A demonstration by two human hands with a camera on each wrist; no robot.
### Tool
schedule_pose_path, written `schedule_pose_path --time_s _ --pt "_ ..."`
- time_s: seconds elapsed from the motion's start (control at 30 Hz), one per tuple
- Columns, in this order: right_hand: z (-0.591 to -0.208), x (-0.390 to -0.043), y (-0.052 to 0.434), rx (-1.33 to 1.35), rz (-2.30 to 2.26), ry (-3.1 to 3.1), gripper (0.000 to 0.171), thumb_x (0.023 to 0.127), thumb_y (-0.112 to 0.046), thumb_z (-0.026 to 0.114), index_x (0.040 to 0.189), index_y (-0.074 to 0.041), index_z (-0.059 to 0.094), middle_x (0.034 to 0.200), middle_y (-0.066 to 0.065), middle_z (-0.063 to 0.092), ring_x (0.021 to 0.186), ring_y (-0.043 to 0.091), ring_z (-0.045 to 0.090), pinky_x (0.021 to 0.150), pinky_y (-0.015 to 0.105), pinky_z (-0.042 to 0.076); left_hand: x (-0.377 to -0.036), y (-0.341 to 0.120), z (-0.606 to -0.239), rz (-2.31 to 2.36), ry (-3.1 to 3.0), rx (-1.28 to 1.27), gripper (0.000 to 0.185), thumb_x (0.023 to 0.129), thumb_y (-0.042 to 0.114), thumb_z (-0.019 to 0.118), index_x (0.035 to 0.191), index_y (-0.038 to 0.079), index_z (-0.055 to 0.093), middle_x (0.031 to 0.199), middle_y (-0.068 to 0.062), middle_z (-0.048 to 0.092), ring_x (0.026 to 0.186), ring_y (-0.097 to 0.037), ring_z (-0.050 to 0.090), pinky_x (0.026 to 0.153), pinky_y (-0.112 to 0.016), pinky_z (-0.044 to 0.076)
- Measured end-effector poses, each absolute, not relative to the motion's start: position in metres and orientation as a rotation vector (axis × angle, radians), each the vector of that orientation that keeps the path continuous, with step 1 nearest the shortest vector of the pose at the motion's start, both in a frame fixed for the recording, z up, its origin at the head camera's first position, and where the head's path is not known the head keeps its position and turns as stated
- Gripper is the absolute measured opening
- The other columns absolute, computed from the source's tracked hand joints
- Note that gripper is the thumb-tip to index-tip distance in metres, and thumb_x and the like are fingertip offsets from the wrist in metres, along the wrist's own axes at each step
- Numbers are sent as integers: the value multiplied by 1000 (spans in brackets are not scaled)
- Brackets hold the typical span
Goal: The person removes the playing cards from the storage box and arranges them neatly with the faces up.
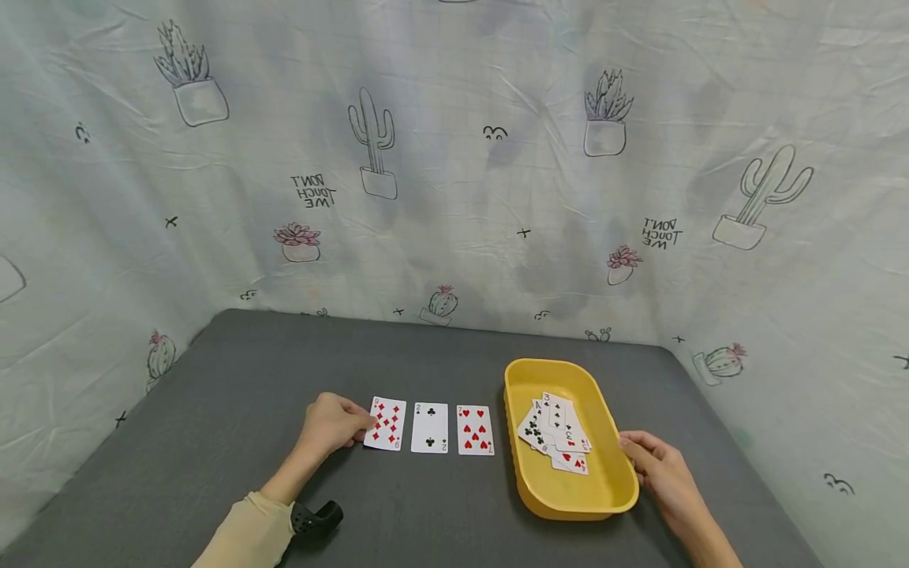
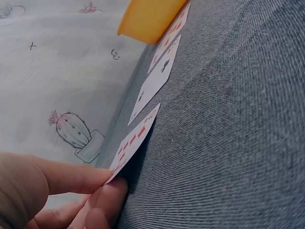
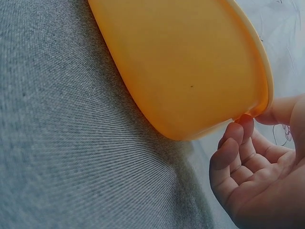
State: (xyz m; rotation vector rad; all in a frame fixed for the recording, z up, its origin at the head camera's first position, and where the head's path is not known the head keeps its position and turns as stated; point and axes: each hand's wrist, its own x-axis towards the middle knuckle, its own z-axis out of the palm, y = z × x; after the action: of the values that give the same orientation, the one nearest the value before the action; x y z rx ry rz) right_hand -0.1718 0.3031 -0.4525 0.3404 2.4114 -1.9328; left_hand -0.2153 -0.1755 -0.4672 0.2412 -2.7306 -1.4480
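My left hand [image 1: 335,422] pinches the left edge of a nine of diamonds playing card [image 1: 387,426] between thumb and fingers. In the left wrist view that card [image 2: 133,145] is tilted, its held edge raised off the dark cloth. Beside it lie a two of clubs [image 1: 429,430] and a seven of hearts [image 1: 473,420], face up in a row. My right hand [image 1: 660,473] grips the right rim of a yellow tray [image 1: 568,505], thumb on top and fingertips beneath the lip [image 3: 264,90]. Several overlapping cards [image 1: 561,422] lie face up inside the tray.
A grey cloth-covered table [image 1: 412,521] extends around the cards and tray. Behind and at both sides hangs a pale curtain [image 1: 454,158] printed with cacti. A black band [image 1: 316,518] is on the left wrist.
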Motion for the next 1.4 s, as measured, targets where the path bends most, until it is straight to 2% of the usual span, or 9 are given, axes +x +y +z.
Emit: schedule_pose_path --time_s 0.2,0.43,0.67,0.97,1.4 --pt "-455 -173 304 362 -1945 2389 46 97 -32 64 122 6 60 98 7 68 76 16 63 63 29 55 -215 -176 -467 -1411 -2762 229 10 76 12 79 73 3 75 53 1 62 47 -13 56 44 -26 46" --pt "-455 -171 304 362 -1965 2366 46 98 -32 64 123 6 59 103 8 69 85 18 67 68 32 57 -215 -178 -464 -1341 -2837 251 9 75 15 77 69 8 75 52 3 61 47 -11 55 44 -25 42" --pt "-453 -170 303 373 -1952 2374 47 97 -34 64 123 6 58 102 7 68 85 19 67 68 33 57 -213 -178 -463 -1370 -2879 294 22 80 22 79 63 10 71 50 1 61 47 -14 60 42 -27 42" --pt "-455 -171 304 379 -1937 2388 49 97 -35 64 124 6 58 102 8 68 85 19 67 68 33 57 -213 -181 -467 -1527 -2830 276 22 81 19 81 69 4 71 55 -3 64 50 -17 65 46 -29 53" --pt "-454 -170 303 360 -1953 2367 48 98 -33 62 125 7 56 104 8 68 88 20 68 71 34 57 -216 -185 -468 -1641 -2826 268 21 81 17 82 72 1 72 58 -6 66 51 -16 65 44 -24 51"
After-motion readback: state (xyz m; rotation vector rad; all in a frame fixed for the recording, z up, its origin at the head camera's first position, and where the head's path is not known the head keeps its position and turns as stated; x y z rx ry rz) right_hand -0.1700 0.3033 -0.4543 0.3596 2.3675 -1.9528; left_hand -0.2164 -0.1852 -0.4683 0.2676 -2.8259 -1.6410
